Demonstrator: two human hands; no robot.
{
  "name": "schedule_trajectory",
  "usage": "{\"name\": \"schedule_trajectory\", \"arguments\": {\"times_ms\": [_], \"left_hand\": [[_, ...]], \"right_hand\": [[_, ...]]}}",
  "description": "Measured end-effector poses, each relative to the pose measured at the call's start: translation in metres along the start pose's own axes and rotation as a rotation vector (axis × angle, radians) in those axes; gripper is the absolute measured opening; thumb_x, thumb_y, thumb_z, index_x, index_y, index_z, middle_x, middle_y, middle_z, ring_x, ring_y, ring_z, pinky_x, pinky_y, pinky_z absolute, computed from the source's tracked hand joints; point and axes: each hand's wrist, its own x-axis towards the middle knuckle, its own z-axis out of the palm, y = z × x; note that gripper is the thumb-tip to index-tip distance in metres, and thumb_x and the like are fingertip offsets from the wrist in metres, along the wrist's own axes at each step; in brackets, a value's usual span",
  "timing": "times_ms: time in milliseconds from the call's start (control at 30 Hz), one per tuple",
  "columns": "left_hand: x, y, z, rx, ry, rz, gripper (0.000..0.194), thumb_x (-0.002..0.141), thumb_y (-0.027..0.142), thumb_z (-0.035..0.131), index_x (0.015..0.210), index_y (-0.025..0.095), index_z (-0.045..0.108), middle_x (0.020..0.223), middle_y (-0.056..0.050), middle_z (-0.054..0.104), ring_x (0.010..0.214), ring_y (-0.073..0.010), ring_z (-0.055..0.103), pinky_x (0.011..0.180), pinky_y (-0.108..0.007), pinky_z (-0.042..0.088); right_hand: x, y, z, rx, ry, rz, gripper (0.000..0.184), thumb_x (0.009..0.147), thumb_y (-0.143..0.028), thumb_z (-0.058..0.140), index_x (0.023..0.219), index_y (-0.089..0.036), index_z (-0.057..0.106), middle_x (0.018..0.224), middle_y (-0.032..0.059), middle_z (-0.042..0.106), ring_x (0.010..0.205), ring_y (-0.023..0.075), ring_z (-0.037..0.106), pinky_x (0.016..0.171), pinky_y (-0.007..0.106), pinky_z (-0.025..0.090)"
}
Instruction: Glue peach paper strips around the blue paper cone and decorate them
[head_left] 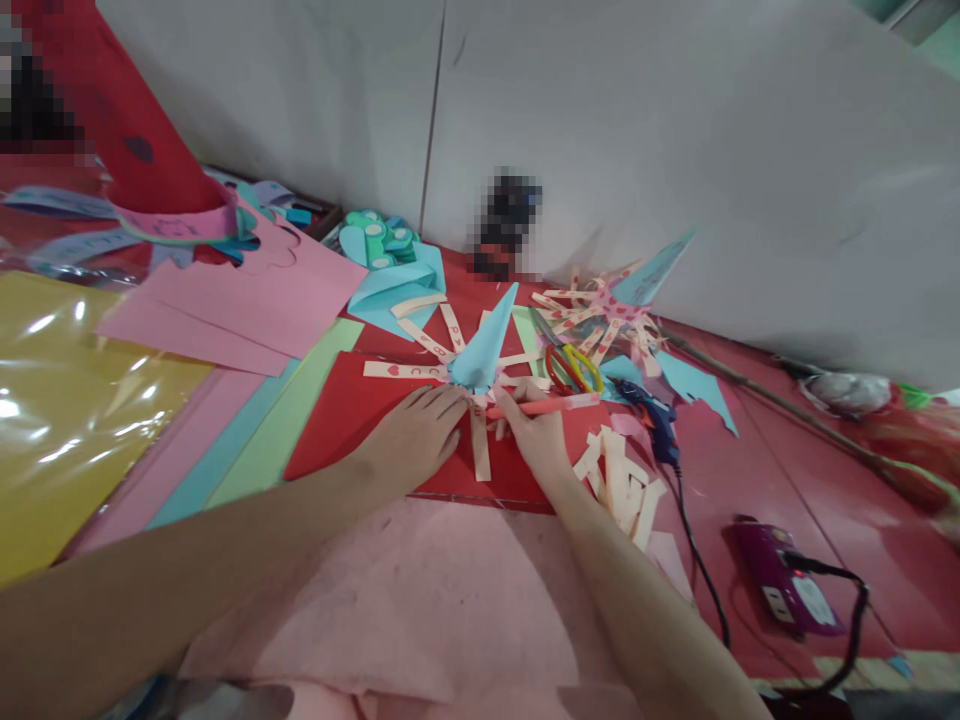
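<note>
A paper craft with a light-blue paper cone (pixel 487 345) at its centre lies on a red sheet (pixel 330 410). Cream paper strips (pixel 405 371) with red letters and hearts radiate from the cone's base. My left hand (pixel 420 430) rests palm down at the left of the base, its fingers laid out and touching the craft's edge. Between the fingers of my right hand (pixel 534 430) is a pink-red marker pen (pixel 559 405), close to the lettered strip at the front. The pen's tip is hard to make out.
A similar cone craft (pixel 649 275), scissors (pixel 574 368), a glue gun (pixel 652 420) with a cord and loose cream strips (pixel 619 480) lie to the right. A purple power strip (pixel 787 580) sits farther right. Pink paper (pixel 247 290) and a red paper tube (pixel 142 130) are left.
</note>
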Motion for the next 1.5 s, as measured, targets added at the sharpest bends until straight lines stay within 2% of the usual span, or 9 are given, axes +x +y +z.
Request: {"name": "schedule_trajectory", "arguments": {"times_ms": [133, 267, 367, 600, 733, 967, 1200, 1500], "left_hand": [[-0.0005, -0.0011, 0.0025, 0.01, 0.024, 0.012, 0.035, 0.089, 0.014, 0.035, 0.121, 0.01, 0.049, 0.127, -0.011, 0.056, 0.122, -0.0221, 0.047, 0.105, -0.038, 0.035], [-0.0012, -0.0016, 0.0035, 0.023, 0.032, 0.018, 0.036, 0.089, 0.014, 0.035, 0.123, 0.011, 0.048, 0.128, -0.011, 0.056, 0.123, -0.0217, 0.047, 0.105, -0.037, 0.034], [-0.0014, -0.0014, 0.0033, 0.015, 0.035, 0.012, 0.037, 0.089, 0.014, 0.035, 0.124, 0.011, 0.047, 0.128, -0.011, 0.056, 0.124, -0.0216, 0.046, 0.105, -0.038, 0.034], [-0.001, -0.0006, 0.0031, 0.013, 0.048, 0.022, 0.035, 0.09, 0.015, 0.034, 0.122, 0.01, 0.049, 0.125, -0.012, 0.057, 0.122, -0.0213, 0.048, 0.104, -0.038, 0.035], [-0.0008, -0.0009, 0.0039, 0.012, 0.036, 0.016, 0.037, 0.089, 0.013, 0.036, 0.123, 0.01, 0.048, 0.127, -0.012, 0.056, 0.123, -0.0217, 0.047, 0.105, -0.038, 0.034], [-0.0011, -0.0009, 0.0032, 0.013, 0.042, 0.019, 0.037, 0.088, 0.013, 0.035, 0.123, 0.013, 0.048, 0.127, -0.011, 0.056, 0.123, -0.0213, 0.047, 0.104, -0.038, 0.035], [-0.0016, -0.0016, 0.0037, 0.017, 0.048, 0.02, 0.035, 0.09, 0.014, 0.035, 0.123, 0.011, 0.048, 0.126, -0.011, 0.056, 0.123, -0.0211, 0.047, 0.104, -0.038, 0.035], [-0.0013, -0.0011, 0.0038, 0.022, 0.036, 0.017, 0.036, 0.089, 0.013, 0.036, 0.123, 0.011, 0.048, 0.127, -0.011, 0.056, 0.124, -0.0216, 0.046, 0.105, -0.038, 0.034]], "right_hand": [[-0.002, 0.0004, 0.0001, -0.087, -0.013, -0.013, 0.039, 0.077, -0.044, 0.062, 0.053, -0.022, 0.04, 0.038, -0.0082, 0.043, 0.036, 0.0082, 0.04, 0.048, 0.024, 0.039], [-0.003, 0.0011, -0.0006, -0.123, -0.054, -0.023, 0.036, 0.079, -0.044, 0.059, 0.055, -0.023, 0.042, 0.039, -0.0074, 0.045, 0.038, 0.0092, 0.041, 0.049, 0.024, 0.04], [-0.0024, 0.0029, -0.0007, -0.152, -0.035, -0.033, 0.036, 0.08, -0.044, 0.058, 0.055, -0.023, 0.04, 0.039, -0.0077, 0.044, 0.039, 0.0097, 0.042, 0.051, 0.025, 0.042], [-0.0015, 0.0053, -0.0001, -0.072, -0.042, -0.001, 0.036, 0.079, -0.043, 0.058, 0.056, -0.023, 0.038, 0.038, -0.0087, 0.043, 0.037, 0.0095, 0.043, 0.05, 0.024, 0.041], [-0.0034, 0.0011, -0.0001, -0.122, -0.053, -0.007, 0.035, 0.079, -0.039, 0.058, 0.055, -0.023, 0.04, 0.039, -0.0082, 0.044, 0.037, 0.0088, 0.04, 0.047, 0.023, 0.037], [-0.0034, 0.0006, -0.0002, -0.134, -0.05, -0.017, 0.034, 0.079, -0.039, 0.058, 0.055, -0.023, 0.04, 0.038, -0.0082, 0.044, 0.037, 0.0088, 0.04, 0.047, 0.023, 0.038], [-0.0015, 0.0031, -0.0001, -0.13, 0.023, -0.01, 0.034, 0.078, -0.037, 0.056, 0.054, -0.024, 0.035, 0.036, -0.0096, 0.039, 0.035, 0.009, 0.041, 0.047, 0.023, 0.04], [-0.0032, 0.0016, -0.0002, -0.123, -0.037, -0.005, 0.034, 0.079, -0.038, 0.057, 0.056, -0.023, 0.038, 0.039, -0.0081, 0.044, 0.038, 0.0096, 0.042, 0.049, 0.024, 0.039]]}}
